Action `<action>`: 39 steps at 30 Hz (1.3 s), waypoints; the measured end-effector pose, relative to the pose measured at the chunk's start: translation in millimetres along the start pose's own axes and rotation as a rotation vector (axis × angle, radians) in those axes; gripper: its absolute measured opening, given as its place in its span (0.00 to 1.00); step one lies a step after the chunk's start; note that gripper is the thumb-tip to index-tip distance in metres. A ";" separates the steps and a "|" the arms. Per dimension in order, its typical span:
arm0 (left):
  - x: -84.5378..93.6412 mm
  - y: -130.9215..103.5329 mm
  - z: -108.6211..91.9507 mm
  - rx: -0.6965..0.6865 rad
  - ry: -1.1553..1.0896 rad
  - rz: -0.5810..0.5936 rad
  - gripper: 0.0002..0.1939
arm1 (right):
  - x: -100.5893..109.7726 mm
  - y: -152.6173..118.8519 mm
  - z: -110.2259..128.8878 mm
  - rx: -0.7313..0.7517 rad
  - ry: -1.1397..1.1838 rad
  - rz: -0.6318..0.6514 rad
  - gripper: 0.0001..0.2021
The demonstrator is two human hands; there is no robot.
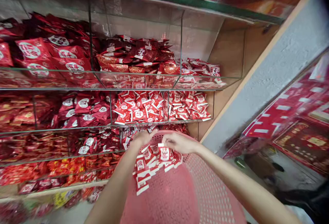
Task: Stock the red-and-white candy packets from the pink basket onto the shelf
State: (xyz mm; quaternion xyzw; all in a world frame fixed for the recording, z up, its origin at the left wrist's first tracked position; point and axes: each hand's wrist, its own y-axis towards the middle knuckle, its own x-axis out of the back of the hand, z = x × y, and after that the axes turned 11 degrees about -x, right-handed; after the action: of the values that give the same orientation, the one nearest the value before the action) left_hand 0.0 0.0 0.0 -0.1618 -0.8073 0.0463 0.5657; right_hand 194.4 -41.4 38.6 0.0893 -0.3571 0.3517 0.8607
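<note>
A pink perforated plastic basket (168,189) is tilted in front of me, its far rim close to the shelves. Small red and white candy packets (144,172) lie in its far left part. My left hand (141,139) is closed on the far rim, its fingers partly hidden behind it. Inside the basket near the same rim, my right hand (181,142) pinches one candy packet (164,153) between thumb and fingers. Just beyond the rim, a shelf compartment holds similar red and white packets (140,109), with more in the compartment to its right (189,104).
Glass-fronted shelves (144,83) carry larger red packets (68,58) at upper left and dark red ones (84,104) below. A grey wall edge (257,83) slopes down the right side. Red printed goods (277,111) hang at right. Bagged items (64,200) lie low at left.
</note>
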 end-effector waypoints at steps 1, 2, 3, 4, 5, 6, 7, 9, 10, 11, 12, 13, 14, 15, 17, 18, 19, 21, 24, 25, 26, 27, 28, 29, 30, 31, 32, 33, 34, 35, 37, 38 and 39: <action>0.2 0.3 0.2 0.000 -0.004 0.006 0.48 | 5.7 2.3 -5.7 -0.039 0.005 -0.038 0.06; 0.3 0.6 0.4 0.000 -0.008 0.010 0.48 | 10.9 4.5 -11.2 -0.073 0.010 -0.069 0.05; 0.5 0.8 0.5 0.001 -0.011 0.012 0.48 | 15.0 6.6 -16.4 -0.104 0.014 -0.092 0.05; 0.7 1.0 0.6 0.002 -0.014 0.013 0.48 | 17.8 8.6 -21.1 -0.130 0.019 -0.107 0.05; 0.9 1.0 0.6 0.004 -0.016 0.014 0.48 | 19.2 10.6 -25.1 -0.157 0.028 -0.114 0.06; 1.1 1.0 0.7 0.008 -0.018 0.012 0.48 | 19.1 12.5 -28.3 -0.175 0.035 -0.112 0.06; 1.1 1.0 0.7 0.012 -0.019 0.007 0.48 | 17.9 14.7 -30.6 -0.183 0.036 -0.105 0.06; 1.0 0.8 0.8 0.011 -0.021 -0.004 0.48 | 13.0 19.7 -32.4 -0.188 0.019 -0.092 0.06; 0.8 0.7 0.8 0.010 -0.022 -0.006 0.48 | 9.9 22.7 -32.1 -0.187 0.002 -0.087 0.06; 0.6 0.7 0.9 0.011 -0.023 -0.006 0.48 | 6.8 26.0 -31.3 -0.191 -0.028 -0.085 0.06; 0.3 0.7 1.0 0.012 -0.023 -0.005 0.48 | 3.8 29.4 -30.2 -0.200 -0.066 -0.082 0.07; 0.1 0.7 1.0 0.016 -0.021 -0.005 0.48 | 1.0 32.7 -28.8 -0.210 -0.108 -0.079 0.07; -0.2 0.8 1.0 0.018 -0.018 -0.007 0.49 | -1.5 35.7 -27.4 -0.216 -0.151 -0.079 0.07; -0.3 0.8 1.0 0.014 -0.014 -0.009 0.49 | -3.9 38.1 -25.9 -0.221 -0.189 -0.084 0.07; -0.1 0.6 0.8 -0.002 -0.011 -0.012 0.49 | -8.1 40.6 -22.6 -0.237 -0.239 -0.108 0.07; 0.3 0.2 0.5 -0.005 -0.014 -0.012 0.49 | -10.1 40.6 -20.6 -0.247 -0.250 -0.130 0.06; 0.8 -0.4 0.0 -0.003 -0.020 -0.012 0.49 | -12.2 39.8 -18.5 -0.265 -0.274 -0.158 0.06; 2.3 -2.0 -1.1 0.013 -0.032 -0.012 0.49 | -15.9 36.8 -13.4 -0.321 -0.384 -0.218 0.06; 4.2 -4.2 -3.1 0.024 -0.032 -0.011 0.48 | -17.7 31.1 -5.2 -0.391 -0.629 -0.304 0.09; 4.7 -4.7 -3.6 0.023 -0.031 -0.012 0.47 | -16.4 29.3 -2.6 -0.396 -0.687 -0.333 0.10; 5.0 -5.0 -4.0 0.022 -0.031 -0.013 0.47 | -14.2 27.5 -0.3 -0.391 -0.715 -0.362 0.11; 5.2 -5.3 -4.4 0.021 -0.030 -0.014 0.46 | -11.1 25.7 1.5 -0.384 -0.727 -0.386 0.11; 5.3 -5.5 -4.7 0.017 -0.028 -0.015 0.46 | -7.5 23.7 2.8 -0.374 -0.727 -0.400 0.11; 5.3 -5.7 -4.8 0.013 -0.026 -0.016 0.46 | -4.0 21.4 3.5 -0.358 -0.717 -0.398 0.11; 5.4 -5.9 -4.9 0.010 -0.023 -0.015 0.47 | -1.1 18.9 3.5 -0.332 -0.698 -0.376 0.12; 5.4 -6.1 -4.8 0.006 -0.022 -0.010 0.47 | 0.7 16.1 2.8 -0.287 -0.669 -0.334 0.13; 5.3 -6.2 -4.5 0.002 -0.024 -0.007 0.47 | 1.1 13.2 1.4 -0.224 -0.636 -0.277 0.15; 5.2 -6.2 -4.1 -0.002 -0.026 -0.005 0.47 | -0.1 10.4 -0.7 -0.152 -0.604 -0.215 0.18; 4.9 -6.0 -3.5 -0.003 -0.027 -0.005 0.47 | -2.6 7.9 -3.4 -0.081 -0.580 -0.156 0.21; 4.5 -5.8 -2.8 -0.005 -0.027 -0.009 0.47 | -6.1 5.9 -6.6 -0.023 -0.569 -0.107 0.24; 3.5 -5.0 -1.2 -0.011 -0.029 -0.027 0.48 | -13.9 3.8 -13.7 0.035 -0.583 -0.057 0.27; 3.1 -4.6 -0.5 -0.012 -0.033 -0.034 0.48 | -17.1 3.7 -17.2 0.037 -0.595 -0.051 0.26; 2.8 -4.4 0.0 -0.014 -0.037 -0.037 0.49 | -19.4 4.1 -20.5 0.032 -0.600 -0.052 0.25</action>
State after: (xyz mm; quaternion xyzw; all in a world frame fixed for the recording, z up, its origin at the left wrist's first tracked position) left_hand -1.7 -3.3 3.6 -0.1500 -0.8207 0.0332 0.5503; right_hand 193.3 -40.6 10.1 0.2121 -0.5876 0.2930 0.7238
